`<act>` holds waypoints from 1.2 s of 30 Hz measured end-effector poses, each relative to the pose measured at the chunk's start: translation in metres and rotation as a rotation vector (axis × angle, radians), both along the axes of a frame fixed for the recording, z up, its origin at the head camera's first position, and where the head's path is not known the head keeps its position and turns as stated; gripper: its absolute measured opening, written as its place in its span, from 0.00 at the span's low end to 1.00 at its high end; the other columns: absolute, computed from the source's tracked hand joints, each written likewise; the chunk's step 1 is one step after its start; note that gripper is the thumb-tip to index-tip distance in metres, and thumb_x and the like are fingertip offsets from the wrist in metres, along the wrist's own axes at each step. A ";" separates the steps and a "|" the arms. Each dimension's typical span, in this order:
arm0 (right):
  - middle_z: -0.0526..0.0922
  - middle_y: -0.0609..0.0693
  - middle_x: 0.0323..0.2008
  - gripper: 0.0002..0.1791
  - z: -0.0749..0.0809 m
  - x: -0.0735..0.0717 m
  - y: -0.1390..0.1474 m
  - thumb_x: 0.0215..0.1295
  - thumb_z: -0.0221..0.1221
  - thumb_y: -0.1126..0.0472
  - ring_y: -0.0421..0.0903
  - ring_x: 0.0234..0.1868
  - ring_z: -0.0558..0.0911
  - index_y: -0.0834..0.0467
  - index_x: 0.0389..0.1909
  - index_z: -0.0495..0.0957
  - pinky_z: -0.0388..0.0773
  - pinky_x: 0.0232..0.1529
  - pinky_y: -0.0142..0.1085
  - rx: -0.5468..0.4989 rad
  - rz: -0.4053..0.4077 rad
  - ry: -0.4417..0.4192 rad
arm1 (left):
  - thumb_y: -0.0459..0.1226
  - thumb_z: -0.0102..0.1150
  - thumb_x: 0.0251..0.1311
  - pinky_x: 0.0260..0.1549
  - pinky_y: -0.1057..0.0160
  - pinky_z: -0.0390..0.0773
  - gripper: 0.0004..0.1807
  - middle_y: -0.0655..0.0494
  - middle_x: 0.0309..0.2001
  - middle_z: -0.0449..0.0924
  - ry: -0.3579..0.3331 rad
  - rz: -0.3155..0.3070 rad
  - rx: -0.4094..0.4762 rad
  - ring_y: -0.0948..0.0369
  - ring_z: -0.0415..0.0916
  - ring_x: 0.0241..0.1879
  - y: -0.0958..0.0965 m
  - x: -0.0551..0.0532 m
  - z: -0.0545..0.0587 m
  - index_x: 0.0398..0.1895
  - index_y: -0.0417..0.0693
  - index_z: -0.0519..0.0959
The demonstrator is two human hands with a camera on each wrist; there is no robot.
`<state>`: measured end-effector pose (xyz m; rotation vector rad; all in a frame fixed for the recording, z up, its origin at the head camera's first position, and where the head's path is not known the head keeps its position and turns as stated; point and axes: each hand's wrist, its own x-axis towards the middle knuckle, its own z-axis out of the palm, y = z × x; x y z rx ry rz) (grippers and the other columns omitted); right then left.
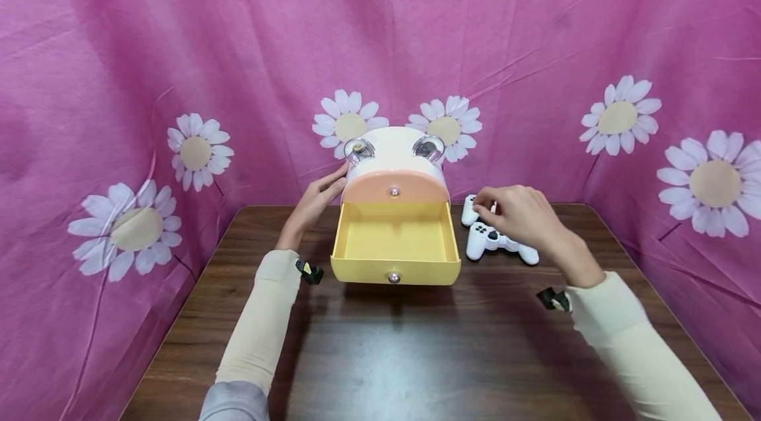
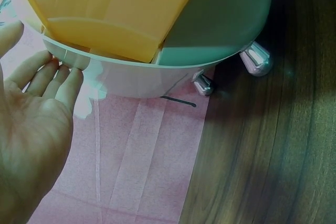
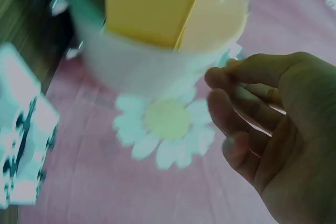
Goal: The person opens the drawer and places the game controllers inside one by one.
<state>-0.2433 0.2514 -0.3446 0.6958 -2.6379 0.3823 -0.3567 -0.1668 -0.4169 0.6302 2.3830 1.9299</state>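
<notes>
A small white desktop drawer box stands at the back of the table, two shiny rings on its top. Its yellow drawer is pulled out toward me, the bare bottom showing. Above that is a closed peach drawer with a silver knob; in the left wrist view a green drawer lies below the yellow one. My left hand touches the box's left side with extended fingers. My right hand, fingers loosely bent and holding nothing, hovers over two white game controllers right of the box.
The brown wooden table runs back to a pink curtain printed with daisies. Short silver feet carry the drawer box. One controller lies partly behind the other.
</notes>
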 end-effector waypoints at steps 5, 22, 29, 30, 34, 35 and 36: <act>0.90 0.44 0.33 0.06 -0.002 -0.023 0.028 0.67 0.68 0.62 0.42 0.31 0.83 0.50 0.42 0.90 0.79 0.28 0.44 0.076 0.004 -0.140 | 0.49 0.55 0.81 0.82 0.54 0.62 0.29 0.62 0.82 0.63 -0.008 -0.010 0.007 0.60 0.57 0.83 0.000 0.001 0.001 0.81 0.58 0.68; 0.90 0.61 0.48 0.20 -0.057 -0.078 0.070 0.56 0.69 0.67 0.62 0.52 0.87 0.64 0.52 0.86 0.85 0.54 0.59 0.184 0.084 -0.506 | 0.54 0.56 0.79 0.83 0.50 0.61 0.31 0.65 0.82 0.64 -0.007 -0.005 -0.020 0.61 0.56 0.83 0.000 0.001 0.004 0.81 0.63 0.68; 0.87 0.57 0.44 0.26 -0.080 -0.084 0.070 0.46 0.66 0.70 0.52 0.45 0.82 0.66 0.52 0.84 0.83 0.47 0.46 0.203 0.124 -0.561 | 0.51 0.55 0.80 0.83 0.50 0.60 0.30 0.65 0.82 0.64 -0.010 -0.007 -0.032 0.60 0.54 0.84 -0.001 0.002 0.004 0.81 0.61 0.68; 0.87 0.57 0.43 0.26 -0.082 -0.084 0.070 0.45 0.65 0.71 0.51 0.43 0.81 0.67 0.52 0.84 0.81 0.45 0.45 0.203 0.133 -0.565 | 0.51 0.55 0.81 0.83 0.51 0.60 0.30 0.65 0.82 0.64 -0.010 -0.005 -0.033 0.60 0.54 0.84 -0.002 0.002 0.003 0.81 0.61 0.68; 0.85 0.56 0.42 0.27 -0.091 -0.084 0.069 0.44 0.65 0.71 0.51 0.42 0.78 0.67 0.52 0.82 0.78 0.44 0.42 0.203 0.142 -0.571 | 0.51 0.54 0.81 0.83 0.51 0.59 0.29 0.65 0.82 0.64 -0.004 0.004 -0.038 0.61 0.54 0.84 -0.002 0.003 0.002 0.81 0.62 0.68; 0.85 0.56 0.43 0.28 -0.093 -0.084 0.070 0.44 0.66 0.72 0.51 0.43 0.79 0.68 0.52 0.82 0.78 0.44 0.42 0.203 0.139 -0.570 | 0.51 0.54 0.81 0.83 0.51 0.59 0.29 0.65 0.82 0.65 -0.002 0.005 -0.038 0.61 0.54 0.84 -0.002 0.003 0.002 0.81 0.62 0.68; 0.85 0.56 0.44 0.29 -0.094 -0.084 0.070 0.44 0.67 0.72 0.52 0.44 0.79 0.68 0.53 0.81 0.79 0.45 0.43 0.205 0.130 -0.571 | 0.51 0.54 0.81 0.83 0.51 0.59 0.29 0.65 0.82 0.65 -0.001 0.006 -0.040 0.61 0.55 0.84 -0.002 0.003 0.003 0.81 0.62 0.68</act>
